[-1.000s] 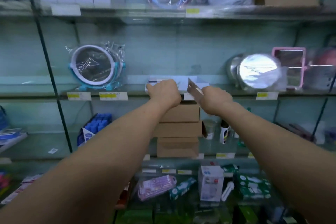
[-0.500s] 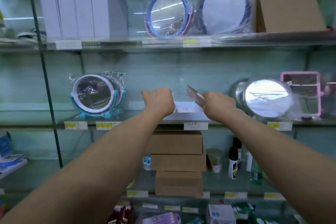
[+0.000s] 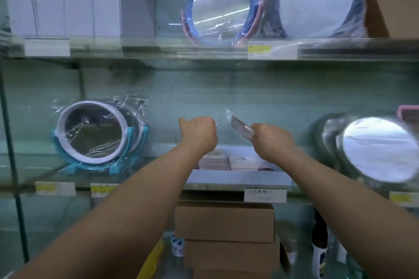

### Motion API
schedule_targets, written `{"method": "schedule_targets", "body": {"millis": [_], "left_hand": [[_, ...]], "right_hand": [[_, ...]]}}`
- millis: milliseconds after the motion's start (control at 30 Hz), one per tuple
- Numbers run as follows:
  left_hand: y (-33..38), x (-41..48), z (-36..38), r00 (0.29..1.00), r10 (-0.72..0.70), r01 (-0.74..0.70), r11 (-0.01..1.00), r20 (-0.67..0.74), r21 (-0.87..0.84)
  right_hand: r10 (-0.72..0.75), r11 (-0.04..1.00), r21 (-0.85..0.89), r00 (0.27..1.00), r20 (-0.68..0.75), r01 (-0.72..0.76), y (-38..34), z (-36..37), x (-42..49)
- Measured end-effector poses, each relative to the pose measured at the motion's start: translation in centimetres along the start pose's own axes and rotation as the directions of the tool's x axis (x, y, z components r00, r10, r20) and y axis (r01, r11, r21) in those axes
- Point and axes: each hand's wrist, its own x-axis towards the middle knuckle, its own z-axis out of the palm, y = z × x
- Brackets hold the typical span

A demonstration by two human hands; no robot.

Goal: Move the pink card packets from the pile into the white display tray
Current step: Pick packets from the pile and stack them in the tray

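My right hand [image 3: 272, 140] pinches one packet [image 3: 242, 127] by its near end, fingers curled round it, and holds it tilted above the tray [image 3: 238, 180] on the glass shelf [image 3: 154, 150]. My left hand [image 3: 199, 135] is a fist just left of the packet. A thin clear edge shows by its knuckles, but I cannot tell whether it holds anything. Other packets [image 3: 215, 162] lie in the tray; the pile is out of sight. The wrap looks slick, and with so short a pinch the packet may slip or swing as I lower it, then land crooked across the rows or drop past the near wall onto the boxes [image 3: 224, 219] below. My left forearm hides the tray's left end, so I could place it blind there.
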Motion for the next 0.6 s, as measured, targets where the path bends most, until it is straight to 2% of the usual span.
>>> {"method": "schedule_targets", "body": {"millis": [167,267,400,467,533,600], "left_hand": [[-0.9,3.4,1.9,1.0,-0.02,0.017,0.991,-0.018,-0.136],[-1.1,5.2,3.1,0.997,-0.07,0.062,0.945,-0.013,-0.321],[-1.5,6.7,4.2,0.989,-0.135,0.141,0.801,0.053,-0.582],[-1.7,7.0,4.6,0.987,-0.139,0.157,0.731,0.08,-0.665],[-1.9,7.1,4.8,0.981,-0.15,0.187,0.617,0.119,-0.764],[-2.1,7.0,5.0,0.966,-0.173,0.249,0.452,0.19,-0.856]], "right_hand": [[0.034,0.998,0.048,0.999,0.008,-0.035,-0.3,2.9,3.0],[0.069,0.989,0.132,0.997,0.03,-0.073,0.0,4.4,4.8],[0.122,0.918,0.37,0.989,0.083,-0.144,0.8,5.5,6.9],[0.1,0.794,0.586,0.985,0.14,-0.163,1.1,5.9,7.5],[0.081,0.681,0.71,0.982,0.17,-0.179,1.4,6.0,7.8],[0.066,0.638,0.748,0.98,0.187,-0.185,1.8,6.1,8.1]]}}
